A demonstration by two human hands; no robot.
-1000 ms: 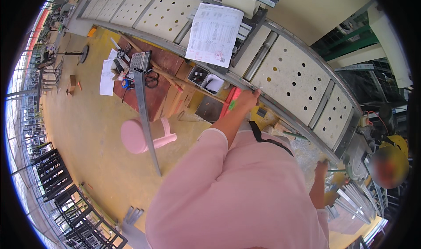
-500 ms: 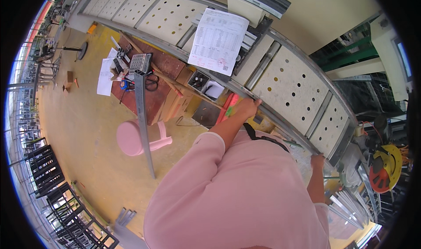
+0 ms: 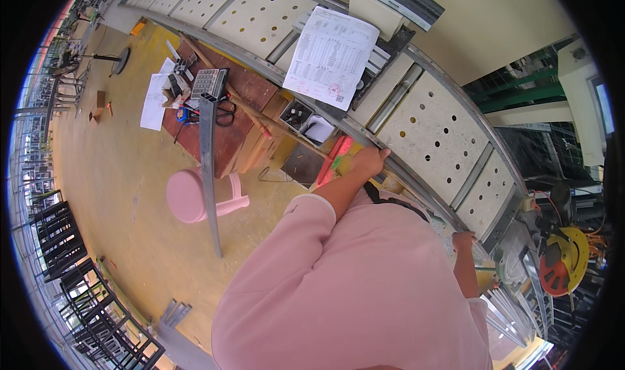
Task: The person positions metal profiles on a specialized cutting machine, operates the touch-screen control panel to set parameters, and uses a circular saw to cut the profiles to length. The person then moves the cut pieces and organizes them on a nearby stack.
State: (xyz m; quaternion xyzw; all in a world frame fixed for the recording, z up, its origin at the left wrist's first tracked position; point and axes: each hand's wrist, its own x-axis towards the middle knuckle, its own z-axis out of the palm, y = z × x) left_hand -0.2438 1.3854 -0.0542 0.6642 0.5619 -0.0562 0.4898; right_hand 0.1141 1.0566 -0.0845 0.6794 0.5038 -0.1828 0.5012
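In front of me a long metal-framed bench with cream panels full of round holes [image 3: 426,122] runs from far left to near right. My left hand [image 3: 368,162] is closed on its near steel rail [image 3: 416,186], thumb along the top and the other fingers mostly out of sight. Further right, my right hand [image 3: 463,241] grips the same rail near the bench's end, its fingers partly hidden. Left of my left hand, printed sheets of paper [image 3: 331,56] lie across the bench beside a dark metal fixture [image 3: 377,70].
A reddish-brown table [image 3: 250,103] to the left carries a calculator [image 3: 209,83], papers and small tools. A metal bar [image 3: 208,168] slants down past a pink stool [image 3: 185,195]. At right is a yellow and red saw guard [image 3: 563,262], with metal profiles [image 3: 511,314] below it.
The view has shifted slightly, so the table and stool sit a little further left and higher. Both hands stay on the rail.
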